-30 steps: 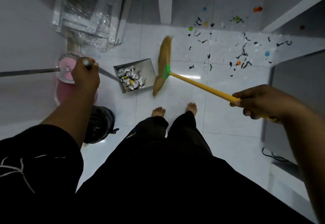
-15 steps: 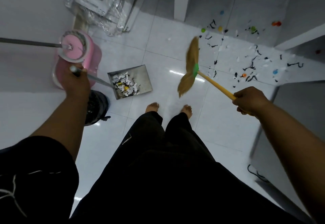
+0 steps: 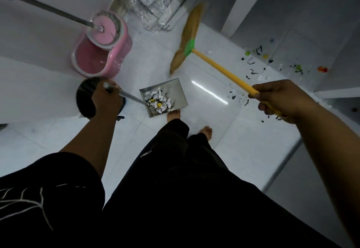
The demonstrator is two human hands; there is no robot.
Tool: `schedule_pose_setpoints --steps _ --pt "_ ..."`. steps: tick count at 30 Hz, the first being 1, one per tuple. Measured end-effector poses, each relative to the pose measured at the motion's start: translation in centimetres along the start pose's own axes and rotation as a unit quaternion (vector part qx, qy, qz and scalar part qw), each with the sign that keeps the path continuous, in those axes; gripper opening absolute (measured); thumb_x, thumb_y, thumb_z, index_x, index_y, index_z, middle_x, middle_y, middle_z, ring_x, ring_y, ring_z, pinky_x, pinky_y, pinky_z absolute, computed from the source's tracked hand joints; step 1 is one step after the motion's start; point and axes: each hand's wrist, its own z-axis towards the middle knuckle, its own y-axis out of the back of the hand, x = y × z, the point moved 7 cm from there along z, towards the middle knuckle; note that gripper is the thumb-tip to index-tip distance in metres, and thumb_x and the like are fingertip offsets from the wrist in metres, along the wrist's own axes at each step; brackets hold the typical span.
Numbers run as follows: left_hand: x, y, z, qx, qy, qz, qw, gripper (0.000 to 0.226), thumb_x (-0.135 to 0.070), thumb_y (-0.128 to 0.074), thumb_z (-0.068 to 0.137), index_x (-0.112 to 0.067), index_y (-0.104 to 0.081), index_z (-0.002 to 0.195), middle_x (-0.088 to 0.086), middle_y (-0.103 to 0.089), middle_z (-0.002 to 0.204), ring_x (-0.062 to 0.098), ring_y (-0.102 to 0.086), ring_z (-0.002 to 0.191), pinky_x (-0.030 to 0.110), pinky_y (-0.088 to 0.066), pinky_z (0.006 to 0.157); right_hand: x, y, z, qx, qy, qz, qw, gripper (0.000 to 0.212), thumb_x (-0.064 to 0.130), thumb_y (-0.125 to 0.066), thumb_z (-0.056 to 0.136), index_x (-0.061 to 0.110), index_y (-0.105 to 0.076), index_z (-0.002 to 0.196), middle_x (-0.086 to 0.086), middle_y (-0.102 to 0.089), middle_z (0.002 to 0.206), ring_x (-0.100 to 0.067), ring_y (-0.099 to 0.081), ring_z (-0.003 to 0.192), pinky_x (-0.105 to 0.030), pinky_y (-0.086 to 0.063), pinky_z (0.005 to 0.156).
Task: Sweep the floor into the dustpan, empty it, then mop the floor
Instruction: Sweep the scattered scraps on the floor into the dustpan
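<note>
Dustpan point(image 3: 176, 91) of grey metal sits at the centre of the frame, just beside the toes of the left foot point(image 3: 173, 114). It carries a heap of white, yellow and black paper scraps point(image 3: 158, 102) near its back wall. The left hand point(image 3: 106, 99) has its grip closed round the top of the long metal handle point(image 3: 132, 97) of the dustpan, with the fingers fully curled. Behind this hand stands a black bin point(image 3: 85, 97). Above it in the frame is a pink mop bucket point(image 3: 118, 58) with the mop point(image 3: 52, 12) resting in its spinner, the pole running to the upper left.

The right hand point(image 3: 278, 97), at the right of the frame, holds the yellow stick of the broom point(image 3: 220, 68) in a tight, closed grip. The straw head point(image 3: 188, 37) points to the top centre and is blurred; it seems to be off the tiles, but I cannot be sure. More litter point(image 3: 253, 62), black shreds and coloured bits, lies on the white tiled floor point(image 3: 204, 119) at the upper right, well apart from the dustpan.
</note>
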Motion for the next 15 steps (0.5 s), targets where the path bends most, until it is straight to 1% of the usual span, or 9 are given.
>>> schedule_pose_setpoints --steps 2,3,4,5,6,8,9,13,15 --pt "1.2 0.4 0.1 0.000 0.009 -0.004 1.000 0.016 -0.024 -0.057 0.093 -0.015 -0.065 0.103 0.005 -0.068 0.101 0.012 -0.059 0.083 0.020 -0.045 0.072 3.7 -3.1 1.6 0.029 0.009 0.003 1.000 0.033 0.003 -0.064 0.086 0.004 -0.064 0.119 -0.015 -0.071 0.100 -0.017 -0.059 0.055 -0.025 -0.047 0.047" --pt "2.0 0.6 0.1 -0.001 0.026 -0.021 0.999 0.013 -0.023 -0.058 0.092 -0.017 -0.064 0.102 0.003 -0.067 0.098 0.008 -0.058 0.076 0.013 -0.045 0.061 5.4 -4.7 2.3 0.042 0.010 0.002 0.999 0.034 0.001 -0.064 0.085 0.003 -0.063 0.119 -0.018 -0.070 0.102 -0.018 -0.059 0.056 -0.026 -0.046 0.046" --pt "2.7 0.9 0.1 -0.003 0.049 -0.043 0.998 0.011 -0.022 -0.058 0.092 -0.018 -0.064 0.101 0.002 -0.065 0.096 0.003 -0.056 0.069 0.005 -0.042 0.049 7.1 -6.5 2.9 0.056 0.011 -0.003 0.998 0.033 0.000 -0.065 0.084 0.002 -0.063 0.117 -0.021 -0.068 0.104 -0.019 -0.058 0.057 -0.026 -0.046 0.047" --pt "3.3 1.2 0.0 -0.008 0.072 -0.065 0.995 0.009 -0.021 -0.059 0.092 -0.019 -0.064 0.100 -0.001 -0.063 0.092 0.001 -0.056 0.063 0.002 -0.038 0.041 8.6 -8.2 3.5 0.070 0.013 -0.010 0.997 0.030 -0.001 -0.065 0.084 0.003 -0.064 0.113 -0.025 -0.067 0.106 -0.019 -0.058 0.058 -0.026 -0.046 0.047" --pt "3.8 1.5 -0.1 -0.014 0.085 -0.083 0.993 0.008 -0.019 -0.059 0.092 -0.019 -0.063 0.099 -0.004 -0.061 0.088 0.000 -0.058 0.059 0.001 -0.036 0.038 10.0 -10.0 4.0 0.084 0.015 -0.019 0.996 0.024 -0.002 -0.064 0.083 0.004 -0.065 0.106 -0.027 -0.066 0.108 -0.020 -0.057 0.058 -0.027 -0.046 0.049" --pt "5.0 2.0 -0.2 -0.018 0.096 -0.115 0.988 0.007 -0.018 -0.059 0.092 -0.017 -0.062 0.099 -0.010 -0.058 0.081 -0.008 -0.060 0.057 0.002 -0.037 0.038 12.4 -13.7 5.1 0.106 0.015 -0.044 0.993 0.014 -0.004 -0.063 0.083 0.005 -0.066 0.093 -0.028 -0.065 0.109 -0.019 -0.058 0.057 -0.028 -0.046 0.053" --pt "5.6 2.2 -0.3 -0.022 0.105 -0.126 0.986 0.008 -0.017 -0.060 0.092 -0.015 -0.063 0.099 -0.012 -0.057 0.081 -0.008 -0.060 0.057 0.003 -0.039 0.039 13.3 -15.4 5.8 0.115 0.012 -0.060 0.992 0.012 -0.004 -0.062 0.083 0.002 -0.067 0.092 -0.028 -0.065 0.108 -0.019 -0.058 0.058 -0.030 -0.046 0.055" --pt "7.6 3.0 0.0 -0.036 0.118 -0.120 0.985 0.008 -0.016 -0.061 0.091 -0.015 -0.063 0.099 -0.007 -0.063 0.085 -0.006 -0.062 0.062 0.003 -0.042 0.046 15.3 -21.3 9.1 0.134 -0.020 -0.119 0.984 0.026 -0.003 -0.057 0.086 -0.010 -0.062 0.111 -0.021 -0.063 0.094 -0.019 -0.057 0.061 -0.028 -0.045 0.058" --pt "8.6 3.2 0.2 -0.038 0.122 -0.104 0.986 0.011 -0.018 -0.062 0.090 -0.015 -0.064 0.101 -0.002 -0.067 0.097 0.002 -0.062 0.077 0.001 -0.042 0.058 15.2 -22.9 10.5 0.133 -0.053 -0.122 0.982 0.024 0.000 -0.053 0.090 -0.008 -0.061 0.112 -0.017 -0.060 0.091 -0.017 -0.055 0.059 -0.023 -0.042 0.053"
